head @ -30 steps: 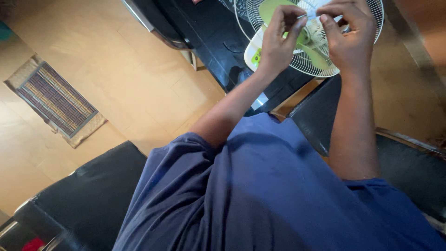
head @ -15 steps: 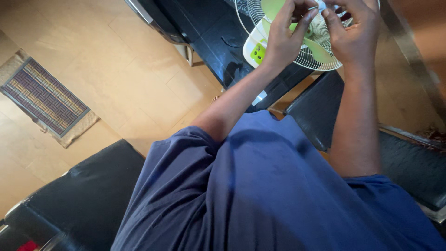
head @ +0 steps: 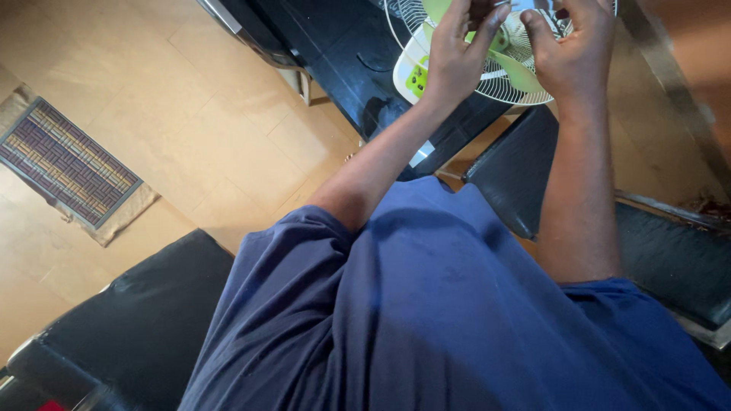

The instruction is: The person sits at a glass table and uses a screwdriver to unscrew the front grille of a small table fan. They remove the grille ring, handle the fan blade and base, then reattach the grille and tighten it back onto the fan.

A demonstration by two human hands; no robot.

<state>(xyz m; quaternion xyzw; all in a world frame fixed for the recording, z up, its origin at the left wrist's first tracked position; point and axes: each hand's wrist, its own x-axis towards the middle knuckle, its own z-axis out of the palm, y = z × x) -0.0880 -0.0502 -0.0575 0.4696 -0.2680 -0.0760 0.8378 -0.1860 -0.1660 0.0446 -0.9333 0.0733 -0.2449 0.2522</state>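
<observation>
A woven striped mat [head: 68,169] is seen far to the left of the grip on the wooden floor [head: 190,114], with a black padded seat [head: 129,327] below it and a dark table [head: 358,53] lying between mat and hands. At the top of the frame, a small white table fan [head: 487,72] with green blades is being worked on at its wire guard. The left hand [head: 457,53] is laid against the guard's front, its thumb and fingers curled together around something at the hub; exactly what is pinched cannot be told, since the top edge cuts it off. Just to the right, the right hand [head: 575,49] is held against the same guard, fingers bent inward toward the left hand's tips, its pinch likewise cropped. The step in hand is judged to be fine work at the guard's centre or rim; steady, opposed pressure from both hands would be called for next. A second black seat [head: 662,259] is seen lower right of the grip.
</observation>
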